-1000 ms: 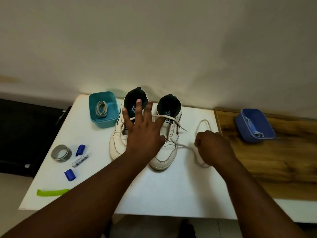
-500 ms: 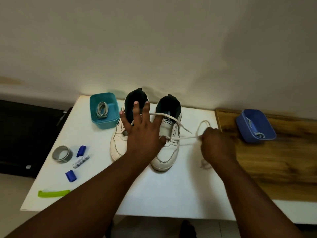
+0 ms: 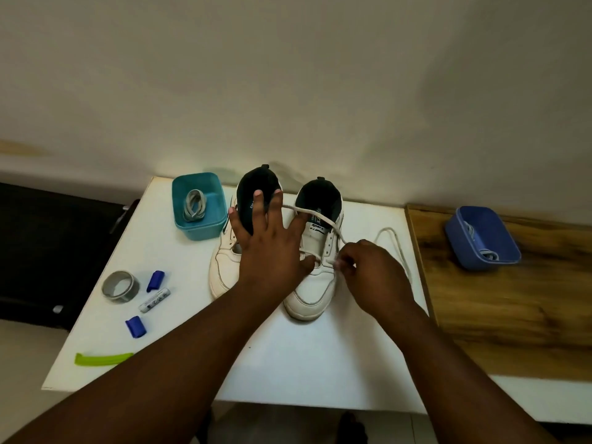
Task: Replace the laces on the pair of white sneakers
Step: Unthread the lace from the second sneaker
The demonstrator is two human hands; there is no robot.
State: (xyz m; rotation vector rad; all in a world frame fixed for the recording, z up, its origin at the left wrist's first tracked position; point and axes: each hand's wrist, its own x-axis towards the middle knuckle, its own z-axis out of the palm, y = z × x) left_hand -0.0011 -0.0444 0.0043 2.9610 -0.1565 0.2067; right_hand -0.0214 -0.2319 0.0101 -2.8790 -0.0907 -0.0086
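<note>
1. Both sneakers stand side by side at the far middle of the white table (image 3: 288, 363), toes toward the person. The left sneaker (image 3: 222, 267) shows no lace that I can see; the right sneaker (image 3: 315, 283) carries a white lace (image 3: 323, 216) partly threaded.
2. The left hand (image 3: 272, 248) lies flat across both shoes, fingers spread and straight, gripping nothing; it pins the pair down. The thumb sits on the crossing near the lower eyelets.
3. The right hand (image 3: 374, 274), at 3 o'clock of the right sneaker, has fingers curled and pinching the lace beside the eyelet row. Whether it holds the tip or the strand, I cannot tell.
4. A slack loop of lace lies on the table at 2 o'clock of the right hand.
5. Judgement: the step in hand is working the lace through the right shoe's eyelets. To do it well: keep the flat hand pressing so the shoe does not slide; pull along the line of the eyelet, not upward; take one crossing at a time.
6. Risk: the loose loop may snag or knot if drawn fast.
7. A teal tub (image 3: 198, 205) at 10 o'clock of the shoes holds a coiled grey lace (image 3: 193, 205); a blue tub (image 3: 480, 238) at 3 o'clock holds another.
</note>
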